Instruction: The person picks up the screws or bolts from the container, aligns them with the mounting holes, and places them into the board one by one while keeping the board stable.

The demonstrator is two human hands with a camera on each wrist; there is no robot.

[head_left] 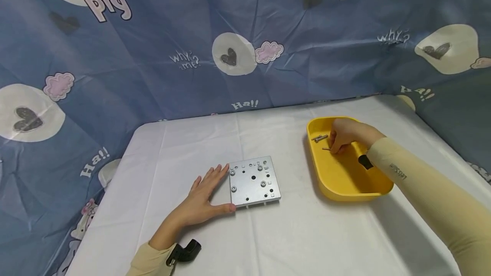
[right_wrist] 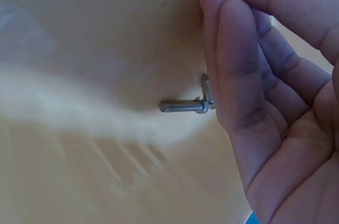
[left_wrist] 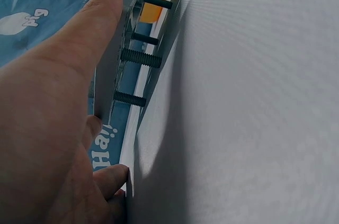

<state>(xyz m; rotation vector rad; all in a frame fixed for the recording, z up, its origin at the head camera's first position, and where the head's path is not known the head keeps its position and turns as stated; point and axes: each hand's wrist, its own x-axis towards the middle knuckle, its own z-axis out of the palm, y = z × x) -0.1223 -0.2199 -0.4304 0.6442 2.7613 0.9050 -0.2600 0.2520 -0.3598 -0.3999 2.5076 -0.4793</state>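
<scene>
Silver plate (head_left: 253, 189) sits between the hands: left hand (head_left: 202, 201) spread against it, right hand (head_left: 342, 134) curled, hold unclear.

So, one metal plate (head_left: 246, 185) is counted, with four socket-head screws (head_left: 263, 183) set in it; four threaded shanks (left_wrist: 141, 57) can be seen underneath from the left wrist. Just one yellow bin (head_left: 341, 176) is shown, at least two loose screws (head_left: 320, 138) spotted inside, plus one thin screw (head_left: 326, 148) by the fingertips. Two hands (head_left: 205, 199) are seen, btw.
</scene>
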